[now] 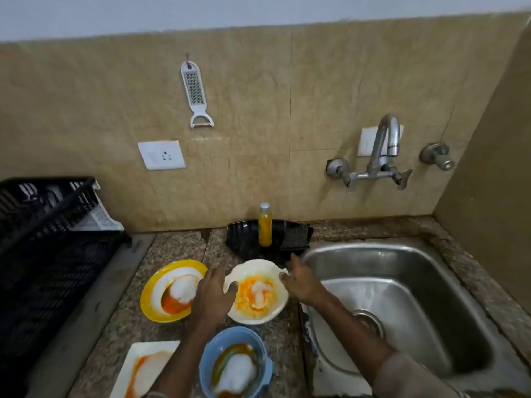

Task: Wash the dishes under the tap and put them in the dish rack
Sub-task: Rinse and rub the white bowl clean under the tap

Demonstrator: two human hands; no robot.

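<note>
A white bowl [256, 291] smeared with orange sauce and white foam sits on the granite counter beside the sink. My left hand [213, 294] is at its left rim with the thumb on the edge. My right hand [300, 280] is at its right rim, fingers touching the edge. A yellow-rimmed plate [161, 285] lies to the left, a blue bowl [234, 363] in front, and a white square plate [143, 369] at the lower left, all dirty. The steel sink [402, 305] is on the right under the wall tap [385, 145]. The black dish rack [48, 242] stands at the far left.
A yellow soap bottle [265, 225] and a dark scrub pad [296, 237] rest on a black tray [244, 239] behind the white bowl. A grater [195, 93] and a socket [161, 155] are on the wall. A second tap knob [438, 156] sticks out at the right.
</note>
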